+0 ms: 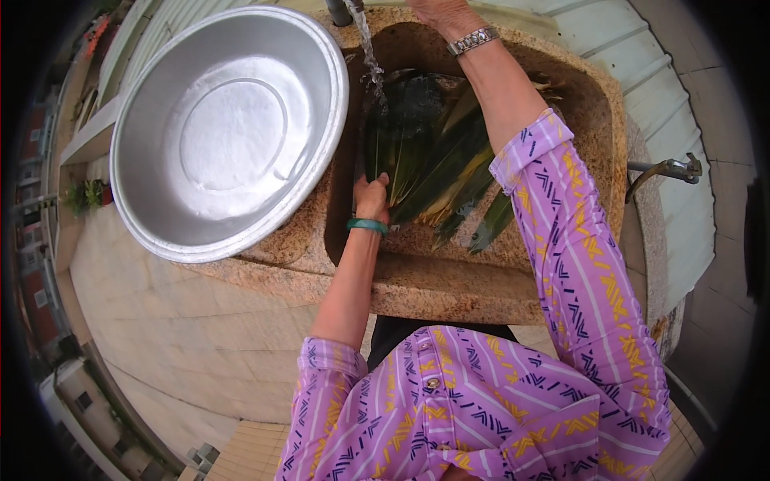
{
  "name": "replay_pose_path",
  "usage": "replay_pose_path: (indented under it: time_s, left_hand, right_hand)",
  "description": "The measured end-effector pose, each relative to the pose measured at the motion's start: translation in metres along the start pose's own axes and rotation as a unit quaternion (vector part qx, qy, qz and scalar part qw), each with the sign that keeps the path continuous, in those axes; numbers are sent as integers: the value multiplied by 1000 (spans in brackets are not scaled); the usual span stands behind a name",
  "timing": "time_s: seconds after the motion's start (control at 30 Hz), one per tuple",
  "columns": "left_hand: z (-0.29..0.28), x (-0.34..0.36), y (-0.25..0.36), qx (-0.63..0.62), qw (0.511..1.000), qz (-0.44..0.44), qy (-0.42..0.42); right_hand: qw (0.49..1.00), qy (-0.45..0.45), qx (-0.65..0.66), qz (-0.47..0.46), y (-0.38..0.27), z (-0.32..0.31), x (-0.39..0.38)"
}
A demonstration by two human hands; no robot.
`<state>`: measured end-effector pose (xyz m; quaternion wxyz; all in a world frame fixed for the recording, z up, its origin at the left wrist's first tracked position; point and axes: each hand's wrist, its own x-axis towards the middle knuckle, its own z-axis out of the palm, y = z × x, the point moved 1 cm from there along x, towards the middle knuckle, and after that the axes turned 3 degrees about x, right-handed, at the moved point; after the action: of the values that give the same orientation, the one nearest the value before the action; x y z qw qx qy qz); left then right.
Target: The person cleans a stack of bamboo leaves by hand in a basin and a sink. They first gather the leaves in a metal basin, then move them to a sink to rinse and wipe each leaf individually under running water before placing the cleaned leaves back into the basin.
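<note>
A stone sink [609,120] holds a bundle of long green and yellowish leaves [437,160]. My left hand [372,197], with a green bangle at the wrist, grips the lower ends of some leaves at the sink's left side. A thin stream of water [369,52] falls from a tap [343,10] onto the leaves just above that hand. My right hand [437,12], wearing a metal watch, reaches up to the sink's far rim near the tap; its fingers are cut off by the frame edge.
A big shallow metal basin [228,128] rests tilted on the stone counter left of the sink. A second tap [674,170] sticks out from the wall at right. Pale tiled floor lies below left, with potted plants [87,195] by the left edge.
</note>
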<state>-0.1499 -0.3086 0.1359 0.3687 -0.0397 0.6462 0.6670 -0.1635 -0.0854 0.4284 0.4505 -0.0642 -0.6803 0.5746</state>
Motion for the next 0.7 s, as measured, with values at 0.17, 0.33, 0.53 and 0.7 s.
replay_pose_path:
  time_s: [0.17,0.33,0.53,0.7]
  left_hand:
    - [7,-1,11,26,998,-9,-53]
    - [3,-11,24,35,996,-74,34]
    - [22,-27,23,170,980,-75,-70]
    - [-11,-24,31,85,989,-83,91]
  right_hand:
    - [993,29,66,92,16,-11,-18]
    - [887,234,-76,392,116,-36,-170]
    - [803,185,-29,566,197,-15,-277]
    - [776,237,106,574,164,-17,-252]
